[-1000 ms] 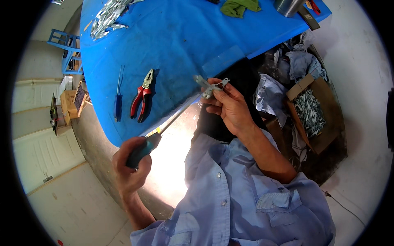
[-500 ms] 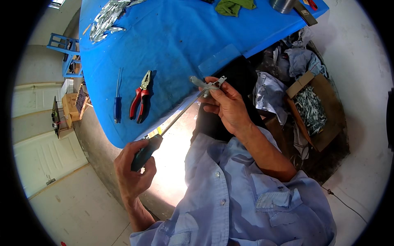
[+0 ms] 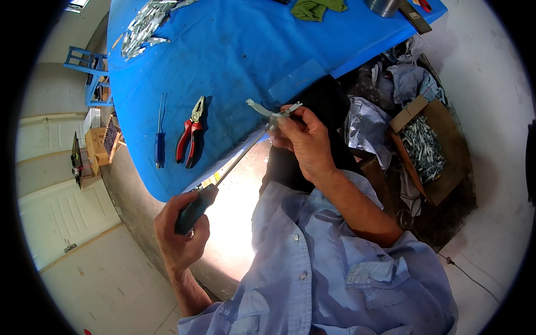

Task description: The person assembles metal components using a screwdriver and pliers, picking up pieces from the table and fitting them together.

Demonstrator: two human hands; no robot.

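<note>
In my left hand [image 3: 177, 237] is a screwdriver [image 3: 196, 210] with a dark green handle, gripped with the fingers wrapped round it. Its long shaft slants up and right, and the tip reaches the small part in my other hand; whether it touches cannot be told. Between thumb and fingers of my right hand [image 3: 311, 146] I pinch a pale grey, bent strip-like part [image 3: 261, 109] with notched ends. Both hands are over my lap, in front of the table's near edge. Red-handled pliers [image 3: 191, 134] and a blue-handled screwdriver [image 3: 160, 145] lie on the table.
The blue-covered table [image 3: 234, 61] bears a pile of metal strips [image 3: 146, 30], a green cloth [image 3: 312, 8] and a metal cylinder [image 3: 384, 6]. At right, an open cardboard box [image 3: 405, 117] holds many small grey pieces, beside crumpled plastic wrapping [image 3: 365, 128].
The pale part has turned in my right hand, so its curved arm now points up and left. My left hand with the screwdriver has shifted slightly left and down.
</note>
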